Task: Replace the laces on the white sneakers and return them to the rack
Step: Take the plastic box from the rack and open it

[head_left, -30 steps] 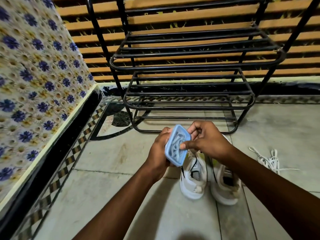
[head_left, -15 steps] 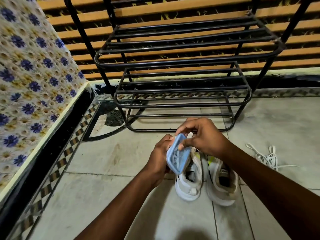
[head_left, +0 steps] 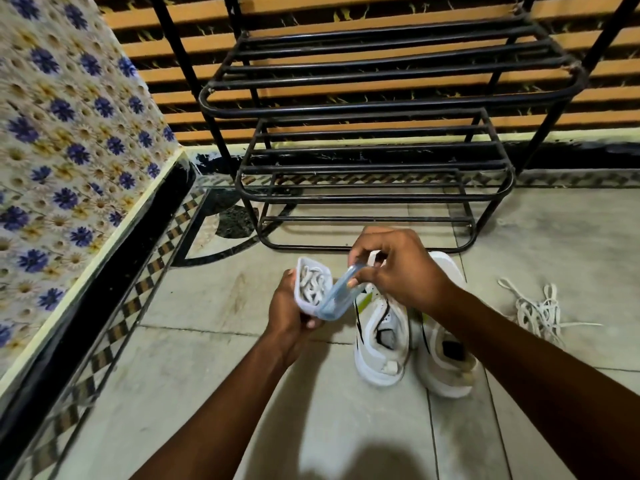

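Head view: left hand (head_left: pixel 289 315) grips small translucent plastic box (head_left: pixel 311 284) of white laces (head_left: pixel 314 282); right hand (head_left: pixel 398 268) pinches its blue lid (head_left: pixel 337 299), tilted open.

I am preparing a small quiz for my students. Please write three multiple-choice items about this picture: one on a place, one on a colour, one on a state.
1. Where is the loose lace pile? A. on the floor right of the sneakers B. between the sneakers C. left of the sneakers
2. What colour is the lid? A. red B. blue C. black
3. How is the container? A. closed B. partly open C. without any lid
Answers: A, it lies beyond the right sneaker; B, the right hand pinches a pale blue lid; B, the left hand holds it with the lid raised, white laces showing.
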A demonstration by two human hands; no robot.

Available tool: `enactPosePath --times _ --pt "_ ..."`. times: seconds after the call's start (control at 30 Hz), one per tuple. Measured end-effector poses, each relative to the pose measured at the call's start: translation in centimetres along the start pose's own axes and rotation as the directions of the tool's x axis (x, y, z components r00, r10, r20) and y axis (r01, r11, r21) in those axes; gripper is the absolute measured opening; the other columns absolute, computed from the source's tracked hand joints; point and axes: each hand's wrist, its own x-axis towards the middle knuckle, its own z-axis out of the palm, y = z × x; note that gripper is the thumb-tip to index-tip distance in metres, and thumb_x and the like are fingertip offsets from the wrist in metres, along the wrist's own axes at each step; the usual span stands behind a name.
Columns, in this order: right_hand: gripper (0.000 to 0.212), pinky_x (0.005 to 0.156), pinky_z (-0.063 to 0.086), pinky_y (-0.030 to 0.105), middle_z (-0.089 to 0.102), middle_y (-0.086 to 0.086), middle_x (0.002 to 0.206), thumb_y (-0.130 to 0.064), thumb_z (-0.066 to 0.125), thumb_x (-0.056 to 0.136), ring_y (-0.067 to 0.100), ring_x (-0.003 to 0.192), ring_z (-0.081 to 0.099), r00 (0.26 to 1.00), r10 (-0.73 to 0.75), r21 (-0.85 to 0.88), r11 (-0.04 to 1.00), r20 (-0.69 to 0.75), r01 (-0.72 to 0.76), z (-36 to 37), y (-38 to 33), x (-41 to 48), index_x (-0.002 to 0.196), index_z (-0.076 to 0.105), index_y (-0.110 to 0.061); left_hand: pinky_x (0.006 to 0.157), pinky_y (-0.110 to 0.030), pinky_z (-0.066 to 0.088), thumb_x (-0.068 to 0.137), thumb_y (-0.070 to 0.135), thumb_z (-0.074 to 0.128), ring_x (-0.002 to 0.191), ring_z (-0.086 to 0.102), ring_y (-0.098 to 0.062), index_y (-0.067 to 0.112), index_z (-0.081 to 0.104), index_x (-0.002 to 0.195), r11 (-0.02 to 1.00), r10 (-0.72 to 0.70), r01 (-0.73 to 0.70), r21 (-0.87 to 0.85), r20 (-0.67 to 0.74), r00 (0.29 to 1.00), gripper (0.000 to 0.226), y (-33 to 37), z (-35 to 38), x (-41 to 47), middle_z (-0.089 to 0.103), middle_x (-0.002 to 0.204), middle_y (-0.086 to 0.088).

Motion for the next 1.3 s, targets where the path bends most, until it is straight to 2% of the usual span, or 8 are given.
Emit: enactPosePath --times 0.23,0.47,0.73,0.83,0.93,1.03,1.17,1.3 --pt "0.016 0.063 0.049 0.036 0.053 0.001 0.092 -0.012 0.07 0.079 0.028 0.075 0.06 0.95 -0.046 -0.37 0.914 0.31 0.165 7.7 1.3 -2.9 0.085 0.058 -0.019 0.041 -0.022 0.047 0.106 0.036 0.044 0.05 0.063 -0.018 0.015 0.073 0.082 0.928 -0.066 0.028 -0.371 -0.089 0.994 0.043 0.1 -5.9 1.8 0.068 0.068 -0.004" --pt "0.033 0.055 0.036 0.041 0.047 0.017 0.118 0.007 0.052 0.081 0.039 0.092 0.057 0.8 0.068 -0.61 0.687 0.596 0.395 13.2 1.0 -4.6 0.112 0.051 -0.006 0.043 -0.022 0.049 0.107 0.043 0.041 0.054 0.067 -0.02 0.017 0.071 0.094 0.934 -0.094 0.031 -0.355 -0.162 0.982 0.042 -0.2 -9.9 2.7 0.073 0.075 -0.004" --pt "0.029 0.054 0.051 0.032 0.057 0.008 0.09 -0.002 0.072 0.058 0.029 0.078 0.061 0.723 0.013 -0.608 0.552 0.691 0.571 16.4 3.6 -8.3 0.077 0.056 -0.017 0.036 -0.022 0.045 0.108 0.044 0.041 0.056 0.067 -0.021 0.013 0.068 0.111 0.957 -0.108 0.074 -0.281 -0.106 0.989 0.041 -0.4 -10.7 3.1 0.074 0.083 -0.007" --pt "0.029 0.061 0.053 0.031 0.058 0.005 0.099 -0.01 0.07 0.059 0.027 0.086 0.063 0.785 0.002 -0.576 0.681 0.619 0.453 16.1 3.4 -7.9 0.084 0.06 -0.02 0.037 -0.024 0.048 0.109 0.042 0.042 0.06 0.071 -0.023 0.012 0.063 0.123 0.976 -0.071 0.056 -0.21 -0.063 0.996 0.039 -0.9 -10.7 2.7 0.076 0.086 -0.008" --pt "0.031 0.075 0.057 0.037 0.062 0.004 0.106 -0.012 0.055 0.07 0.027 0.092 0.065 0.961 0.034 -0.38 0.922 0.276 0.077 16.0 2.6 -6.3 0.099 0.067 -0.018 0.043 -0.025 0.052 0.108 0.041 0.044 0.069 0.074 -0.025 0.012 0.064 0.121 0.991 -0.044 0.044 -0.128 0.008 0.999 0.038 -1.6 -10.3 1.9 0.076 0.091 -0.01" --pt "0.034 0.089 0.055 0.037 0.069 -0.001 0.109 -0.016 0.052 0.079 0.022 0.098 0.067 0.979 0.204 -0.076 0.976 0.009 -0.203 15.7 1.6 -3.7 0.106 0.073 -0.017 0.059 -0.034 0.057 0.107 0.04 0.047 0.088 0.073 -0.033 0.007 0.059 0.133 0.998 -0.004 0.01 -0.062 0.089 0.996 0.043 -2.3 -9.7 1.6 0.072 0.112 -0.02" --pt "0.043 0.101 0.046 0.032 0.064 -0.003 0.127 -0.018 0.068 0.082 0.021 0.116 0.056 0.952 0.236 -0.299 0.939 0.194 -0.172 14.7 0.5 -1.8 0.125 0.068 -0.022 0.059 -0.038 0.06 0.11 0.027 0.043 0.093 0.074 -0.028 0.011 0.06 0.133 1.0 -0.006 0.007 -0.005 0.135 0.991 0.033 -2.3 -8.6 1.0 0.072 0.117 -0.017" --pt "0.034 0.077 0.053 0.039 0.061 -0.002 0.107 -0.024 0.065 0.08 0.026 0.102 0.058 0.949 0.199 -0.429 0.9 0.243 -0.079 14.2 0.9 -0.9 0.114 0.065 -0.028 0.053 -0.033 0.057 0.109 0.033 0.045 0.084 0.073 -0.024 0.016 0.06 0.132 0.993 0.039 -0.054 0.104 0.138 0.99 0.032 -2.2 -7.9 0.4 0.073 0.109 -0.014"
